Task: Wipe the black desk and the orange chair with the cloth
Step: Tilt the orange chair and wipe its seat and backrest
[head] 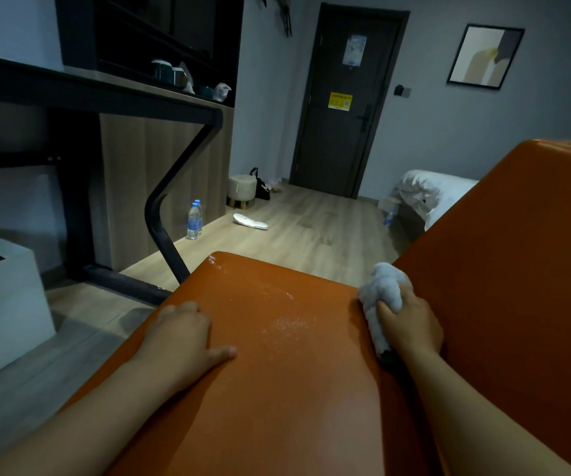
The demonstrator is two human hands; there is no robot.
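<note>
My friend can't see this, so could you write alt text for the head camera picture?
A person's right hand grips a white cloth at the back of an orange chair seat with pale dust on it, while the left hand rests flat on the seat. A black desk stands at left.

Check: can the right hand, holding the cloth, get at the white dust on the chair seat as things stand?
Probably yes: the right hand grips the cloth at the seat's back edge, and bare orange surface separates it from the white dust.
</note>
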